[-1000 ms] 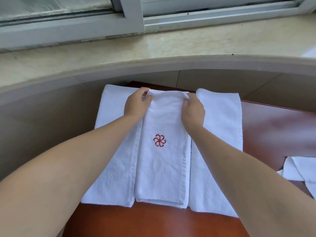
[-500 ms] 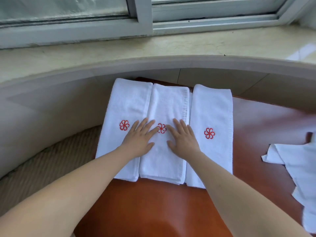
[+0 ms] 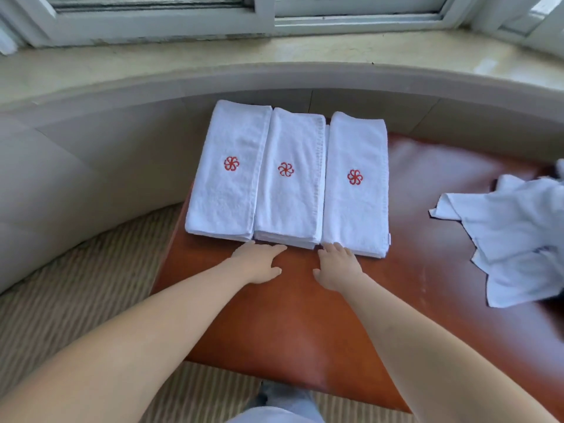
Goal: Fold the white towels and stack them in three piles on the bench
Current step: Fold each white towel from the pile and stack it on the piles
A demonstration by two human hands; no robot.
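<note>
Bench (image 3: 283,319): three towel piles (image 3: 288,178); both hands (image 3: 258,264) flat.

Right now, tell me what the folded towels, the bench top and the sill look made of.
Folded towels: white cotton-like terry, matte with a nubby pile, hemmed edges, red stitched emblem on each.
Bench top: reddish-brown and glossy, smooth with window glare; lacquered wood or leatherette, I cannot tell which.
Sill: pale polished stone, probably marble, faintly veined with a soft sheen.
</note>
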